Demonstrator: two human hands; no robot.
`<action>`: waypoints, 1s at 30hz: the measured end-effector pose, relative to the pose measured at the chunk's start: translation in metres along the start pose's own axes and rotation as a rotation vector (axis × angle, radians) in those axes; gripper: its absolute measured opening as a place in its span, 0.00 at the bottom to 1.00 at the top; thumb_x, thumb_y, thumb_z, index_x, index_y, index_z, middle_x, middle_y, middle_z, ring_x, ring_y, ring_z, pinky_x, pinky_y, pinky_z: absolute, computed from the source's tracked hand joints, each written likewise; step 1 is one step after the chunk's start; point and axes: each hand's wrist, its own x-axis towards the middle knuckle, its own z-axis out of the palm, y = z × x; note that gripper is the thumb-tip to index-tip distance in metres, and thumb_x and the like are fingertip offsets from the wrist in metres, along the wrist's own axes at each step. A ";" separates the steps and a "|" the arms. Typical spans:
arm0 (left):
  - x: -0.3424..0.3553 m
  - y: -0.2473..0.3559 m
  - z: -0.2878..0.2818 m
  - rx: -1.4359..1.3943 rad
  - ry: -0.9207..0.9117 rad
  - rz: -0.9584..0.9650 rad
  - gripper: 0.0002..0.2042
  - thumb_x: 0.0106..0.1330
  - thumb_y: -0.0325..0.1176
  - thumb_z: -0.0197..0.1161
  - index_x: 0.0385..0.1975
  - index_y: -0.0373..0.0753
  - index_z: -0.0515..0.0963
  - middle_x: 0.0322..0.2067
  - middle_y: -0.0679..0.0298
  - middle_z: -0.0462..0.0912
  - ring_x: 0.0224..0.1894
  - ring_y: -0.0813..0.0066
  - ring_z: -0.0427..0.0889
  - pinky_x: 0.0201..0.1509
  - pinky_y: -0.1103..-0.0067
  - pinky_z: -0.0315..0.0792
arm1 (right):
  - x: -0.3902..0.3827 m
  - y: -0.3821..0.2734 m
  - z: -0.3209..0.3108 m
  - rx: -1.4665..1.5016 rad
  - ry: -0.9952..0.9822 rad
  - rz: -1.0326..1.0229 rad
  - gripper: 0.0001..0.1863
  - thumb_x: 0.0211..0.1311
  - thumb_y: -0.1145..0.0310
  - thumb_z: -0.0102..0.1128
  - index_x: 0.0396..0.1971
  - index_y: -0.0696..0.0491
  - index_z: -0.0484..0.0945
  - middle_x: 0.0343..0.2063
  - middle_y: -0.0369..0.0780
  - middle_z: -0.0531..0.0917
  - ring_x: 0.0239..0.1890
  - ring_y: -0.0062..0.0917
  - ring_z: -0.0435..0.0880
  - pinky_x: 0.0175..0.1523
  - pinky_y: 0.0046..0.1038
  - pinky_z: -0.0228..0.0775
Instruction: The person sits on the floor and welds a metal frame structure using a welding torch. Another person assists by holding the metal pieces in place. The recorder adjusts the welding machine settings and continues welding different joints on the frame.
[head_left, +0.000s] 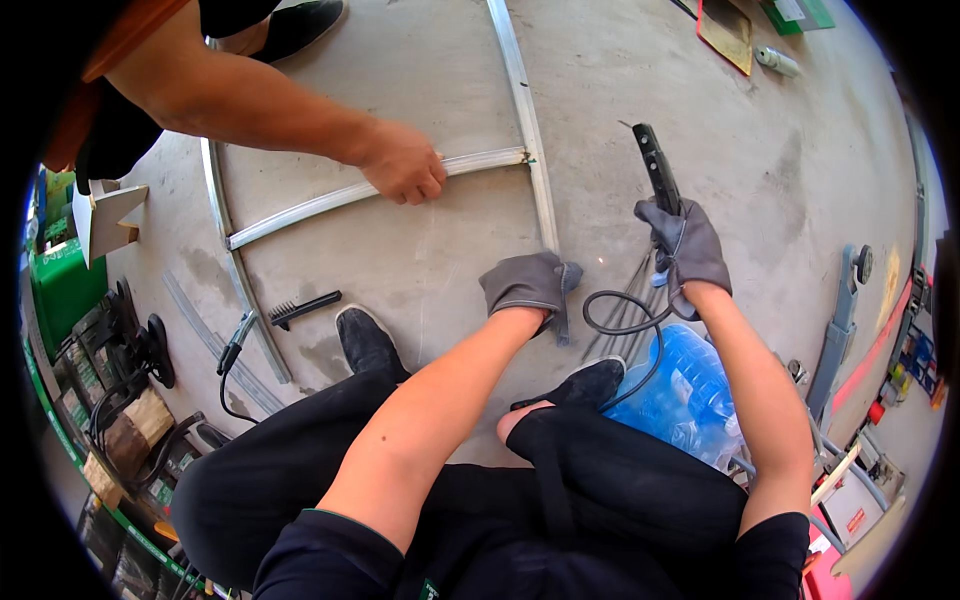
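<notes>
My gloved right hand (692, 245) is closed around a black welding electrode holder (657, 168), raised above the floor with its jaw end pointing away from me. A short thin stub shows at its tip, and its cable loops down by my shoe. My gloved left hand (525, 283) wraps round the near end of the right bar of a metal frame (528, 130) lying on the floor. A crossbar (320, 208) joins this bar to the left bar. Thin welding rods (640, 290) lie below my right hand. A co-worker's bare hand (403, 165) rests on the crossbar.
A ground clamp (237, 340) sits on the left bar, near a wire brush (305, 310). Blue plastic-wrapped bottles (685, 385) lie beside my right leg. A green box (65, 290) and cables stand left. A metal bar tool (840, 320) lies right; a spray can (777, 61) is farther off.
</notes>
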 end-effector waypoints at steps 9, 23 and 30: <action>-0.029 0.027 -0.044 -0.130 0.008 0.168 0.27 0.72 0.61 0.56 0.50 0.45 0.88 0.45 0.51 0.91 0.49 0.48 0.89 0.53 0.60 0.78 | -0.079 0.039 -0.094 0.581 -0.564 -0.214 0.41 0.78 0.36 0.49 0.60 0.64 0.79 0.18 0.30 0.72 0.16 0.14 0.72 0.21 0.21 0.67; -0.015 0.160 0.000 -0.418 -0.496 0.708 0.19 0.69 0.49 0.64 0.42 0.36 0.84 0.35 0.60 0.85 0.37 0.78 0.81 0.45 0.74 0.77 | -0.126 0.086 -0.058 -0.239 -0.283 -0.094 0.17 0.78 0.62 0.57 0.57 0.57 0.79 0.43 0.41 0.87 0.49 0.37 0.86 0.55 0.38 0.77; 0.001 0.244 -0.035 -0.959 -1.106 0.408 0.19 0.74 0.47 0.62 0.45 0.35 0.83 0.39 0.58 0.88 0.40 0.67 0.89 0.49 0.73 0.84 | -0.140 0.048 -0.106 0.562 -0.268 0.093 0.30 0.78 0.43 0.56 0.36 0.60 0.85 0.21 0.41 0.84 0.18 0.25 0.84 0.23 0.27 0.72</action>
